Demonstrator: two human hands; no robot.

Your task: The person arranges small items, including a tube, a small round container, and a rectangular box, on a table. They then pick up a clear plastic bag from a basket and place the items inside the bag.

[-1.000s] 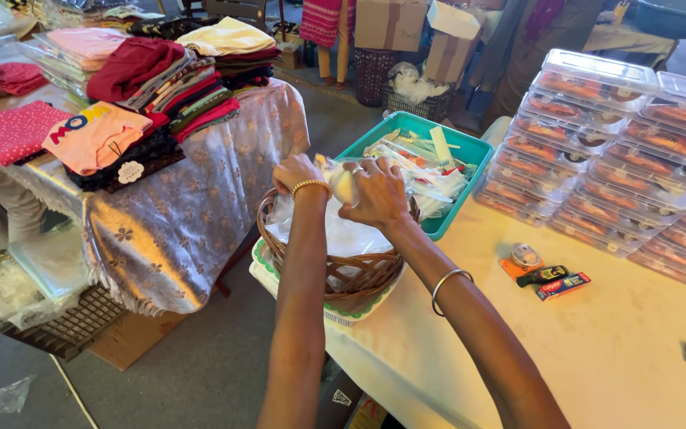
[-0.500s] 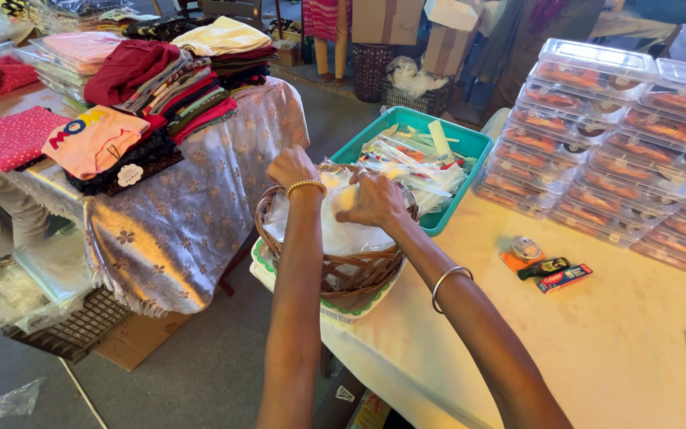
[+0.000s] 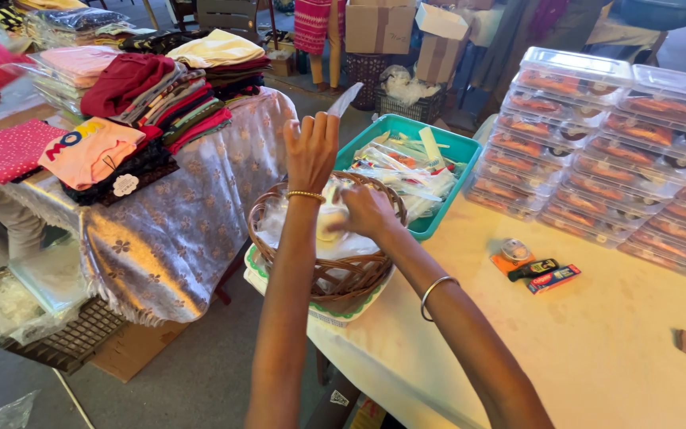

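Left hand (image 3: 311,151) is up above the wicker basket (image 3: 323,274), fingers mostly straight but pinched at the tips on the corner of a thin clear plastic bag (image 3: 344,102), which pokes up toward 1 o'clock from the fingertips. Right hand (image 3: 365,213) is down inside the basket, curled shut around a small pale round thing (image 3: 329,222) wrapped in that same kind of plastic. Can't tell exactly what the round thing is; it's half hidden by the fingers and film.

The bag itself looks like super light, floppy stuff, a bit slick, and it'd tear or slip if you yank it. I'd say pinching it right at the top edge or corner, like the left hand does, is the way to go, while the other hand cups the lump from the side so it doesn't roll out.

The basket sits on a green-rimmed tray (image 3: 279,284) at the table corner, full of more crinkly plastic. At 1 o'clock from the basket there's a teal bin (image 3: 454,151) of packed bags. Out at 3 o'clock, stacked clear lidded boxes (image 3: 621,151), and nearer, a few small items (image 3: 535,270) lie on the yellow tablecloth (image 3: 597,349). At 9 to 10 o'clock, folded clothes (image 3: 144,95) are piled on another table.
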